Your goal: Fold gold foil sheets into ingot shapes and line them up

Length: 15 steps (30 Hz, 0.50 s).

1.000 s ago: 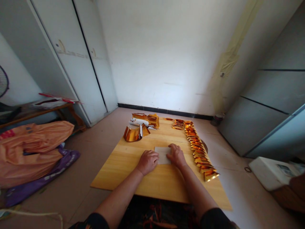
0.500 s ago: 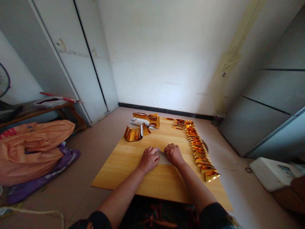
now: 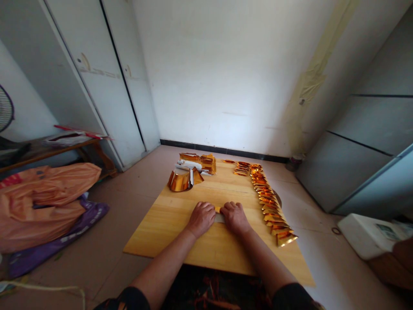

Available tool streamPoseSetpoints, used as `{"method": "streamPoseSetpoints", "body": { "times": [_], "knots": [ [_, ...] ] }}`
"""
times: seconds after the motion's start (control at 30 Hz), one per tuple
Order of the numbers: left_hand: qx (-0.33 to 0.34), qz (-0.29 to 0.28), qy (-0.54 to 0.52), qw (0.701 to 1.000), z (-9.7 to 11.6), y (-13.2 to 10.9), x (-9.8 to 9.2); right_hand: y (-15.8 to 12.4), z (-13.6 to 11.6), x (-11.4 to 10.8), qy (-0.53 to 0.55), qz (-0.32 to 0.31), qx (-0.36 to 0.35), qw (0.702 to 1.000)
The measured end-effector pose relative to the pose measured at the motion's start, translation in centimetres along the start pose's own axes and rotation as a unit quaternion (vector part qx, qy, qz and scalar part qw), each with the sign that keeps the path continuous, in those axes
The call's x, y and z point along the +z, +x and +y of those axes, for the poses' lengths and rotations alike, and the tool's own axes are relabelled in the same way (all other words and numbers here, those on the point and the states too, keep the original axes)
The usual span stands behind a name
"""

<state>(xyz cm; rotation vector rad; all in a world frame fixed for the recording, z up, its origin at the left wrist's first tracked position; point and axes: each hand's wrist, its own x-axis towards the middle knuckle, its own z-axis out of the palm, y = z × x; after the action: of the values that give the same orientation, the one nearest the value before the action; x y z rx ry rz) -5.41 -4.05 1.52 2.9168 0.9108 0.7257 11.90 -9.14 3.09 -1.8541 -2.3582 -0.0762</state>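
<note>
Middle of the wooden board [image 3: 161, 232], left hand [image 3: 202, 218] and right hand [image 3: 235, 217] both grip a pale sheet [image 3: 219, 219], gold showing at its far edge. Looks like folding, though knuckles hide the crease; next calls for even pressing!

No word, brand or number could be read with certainty. On the purple bag [image 3: 58, 243] on the floor there were pale marks in a row, which looked like lettering, but they were too blurred. The orange bag [image 3: 48, 189] carried a reddish print, also illegible. A dark label [image 3: 387, 231] on the white box [image 3: 358, 237] was too small to read.
</note>
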Motion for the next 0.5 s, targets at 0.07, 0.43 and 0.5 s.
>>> {"method": "streamPoseSetpoints", "body": {
  "times": [0.07,0.43,0.5],
  "knots": [
    [-0.018,-0.009,0.008,1.000,0.2,0.0,-0.2,-0.1,0.0,0.0,0.000,0.002,0.002,1.000],
    [-0.008,-0.028,-0.004,1.000,0.4,-0.3,-0.9,-2.3,2.1,0.4,0.149,0.063,-0.033,0.986],
    [-0.017,-0.031,-0.005,0.999,0.7,-0.5,-1.1,-2.8,2.7,0.6,0.166,0.070,-0.053,0.982]
  ]
}}
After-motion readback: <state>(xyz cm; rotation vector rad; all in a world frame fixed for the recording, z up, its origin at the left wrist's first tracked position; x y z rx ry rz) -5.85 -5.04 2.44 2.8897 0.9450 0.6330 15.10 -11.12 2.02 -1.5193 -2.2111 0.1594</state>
